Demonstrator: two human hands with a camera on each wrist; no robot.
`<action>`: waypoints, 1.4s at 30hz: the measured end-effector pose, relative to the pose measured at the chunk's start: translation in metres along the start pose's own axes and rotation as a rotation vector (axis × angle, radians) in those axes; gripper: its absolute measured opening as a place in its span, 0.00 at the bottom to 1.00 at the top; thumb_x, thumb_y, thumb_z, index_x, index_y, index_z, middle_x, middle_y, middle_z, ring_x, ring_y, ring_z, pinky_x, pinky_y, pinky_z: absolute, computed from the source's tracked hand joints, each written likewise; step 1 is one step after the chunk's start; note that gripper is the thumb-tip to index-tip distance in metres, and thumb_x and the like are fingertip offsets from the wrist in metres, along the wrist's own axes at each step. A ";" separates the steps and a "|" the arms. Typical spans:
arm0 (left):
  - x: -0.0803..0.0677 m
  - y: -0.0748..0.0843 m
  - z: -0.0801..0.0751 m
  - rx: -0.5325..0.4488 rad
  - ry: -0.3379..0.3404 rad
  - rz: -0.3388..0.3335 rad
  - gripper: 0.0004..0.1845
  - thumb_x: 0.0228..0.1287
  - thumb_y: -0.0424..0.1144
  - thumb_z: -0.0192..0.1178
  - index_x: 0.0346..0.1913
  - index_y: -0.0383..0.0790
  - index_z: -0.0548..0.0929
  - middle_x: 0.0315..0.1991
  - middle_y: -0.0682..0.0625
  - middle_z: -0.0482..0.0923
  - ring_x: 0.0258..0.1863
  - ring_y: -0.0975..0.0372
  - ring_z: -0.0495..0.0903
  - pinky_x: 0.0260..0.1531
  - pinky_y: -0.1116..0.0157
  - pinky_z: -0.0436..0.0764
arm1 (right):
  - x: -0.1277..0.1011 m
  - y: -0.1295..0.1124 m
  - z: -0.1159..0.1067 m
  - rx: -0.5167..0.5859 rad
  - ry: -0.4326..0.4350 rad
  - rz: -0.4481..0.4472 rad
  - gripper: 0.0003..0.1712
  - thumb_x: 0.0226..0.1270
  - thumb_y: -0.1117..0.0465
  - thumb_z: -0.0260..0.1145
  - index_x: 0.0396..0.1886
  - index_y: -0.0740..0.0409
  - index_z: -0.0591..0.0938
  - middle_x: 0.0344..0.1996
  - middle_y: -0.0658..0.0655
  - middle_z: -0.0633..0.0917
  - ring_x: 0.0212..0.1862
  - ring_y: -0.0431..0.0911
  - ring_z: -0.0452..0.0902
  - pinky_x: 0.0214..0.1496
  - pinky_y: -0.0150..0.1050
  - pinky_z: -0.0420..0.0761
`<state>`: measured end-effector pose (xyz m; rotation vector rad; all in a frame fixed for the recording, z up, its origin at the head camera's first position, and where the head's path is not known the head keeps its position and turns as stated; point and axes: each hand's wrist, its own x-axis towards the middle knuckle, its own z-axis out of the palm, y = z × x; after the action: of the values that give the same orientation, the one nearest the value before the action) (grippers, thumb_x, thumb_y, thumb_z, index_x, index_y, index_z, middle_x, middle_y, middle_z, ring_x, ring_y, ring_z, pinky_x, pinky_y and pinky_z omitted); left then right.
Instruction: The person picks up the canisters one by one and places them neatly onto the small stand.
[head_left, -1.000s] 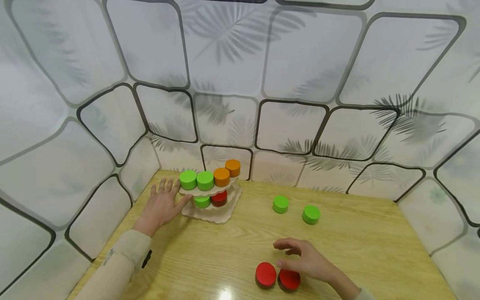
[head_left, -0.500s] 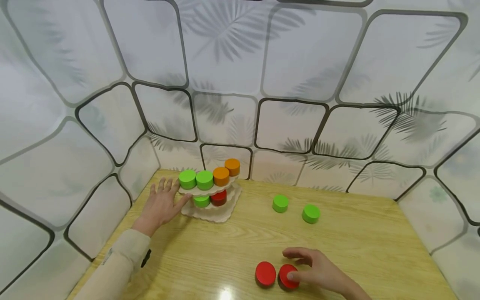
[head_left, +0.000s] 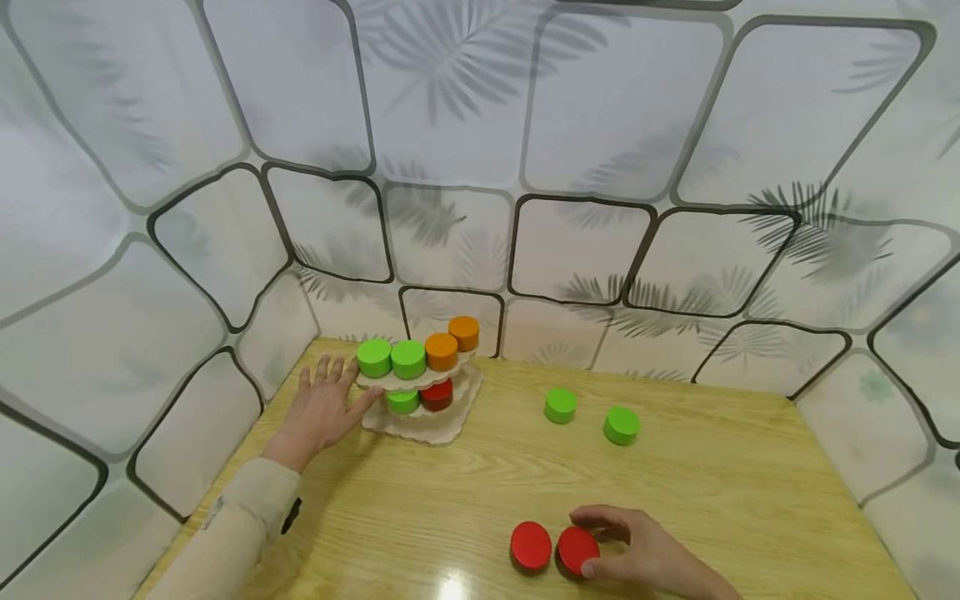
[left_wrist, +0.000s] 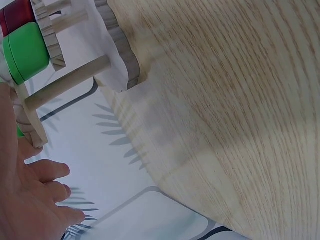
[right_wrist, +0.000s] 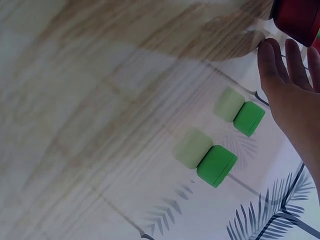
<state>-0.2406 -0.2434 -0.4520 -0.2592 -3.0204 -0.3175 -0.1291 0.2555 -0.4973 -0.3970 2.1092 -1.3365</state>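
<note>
My right hand (head_left: 637, 546), thumb and fingers parted about a red block (head_left: 577, 548) on the table (head_left: 450, 492), whether gripped I cannot tell, my left hand (head_left: 318, 415), fingers spread, at a tiered stand (head_left: 420, 428), sleeve marking (head_left: 214, 512) too small to read

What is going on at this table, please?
A person's right hand curves around one red disc, though contact is unclear. The left hand is at the edge of a tiered stand, which carries green discs, orange discs and a red one. Another red disc and two green discs lie on the table.
</note>
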 end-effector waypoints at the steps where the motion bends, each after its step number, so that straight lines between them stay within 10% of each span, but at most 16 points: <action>1: 0.000 0.000 0.000 0.000 0.000 0.000 0.46 0.82 0.67 0.41 0.82 0.29 0.60 0.79 0.24 0.58 0.81 0.29 0.51 0.76 0.27 0.51 | 0.000 0.000 0.000 0.001 0.000 0.006 0.34 0.70 0.56 0.75 0.72 0.62 0.77 0.68 0.64 0.81 0.65 0.57 0.79 0.56 0.23 0.77; 42: 0.000 -0.003 0.004 0.009 0.019 0.005 0.46 0.82 0.68 0.41 0.82 0.30 0.60 0.79 0.24 0.59 0.81 0.30 0.52 0.76 0.28 0.52 | 0.003 0.005 0.004 -0.044 0.032 0.063 0.28 0.63 0.60 0.77 0.64 0.50 0.84 0.53 0.52 0.87 0.55 0.48 0.78 0.51 0.27 0.77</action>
<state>-0.2416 -0.2451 -0.4560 -0.2613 -3.0014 -0.3035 -0.1288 0.2534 -0.5036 -0.3271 2.1622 -1.2706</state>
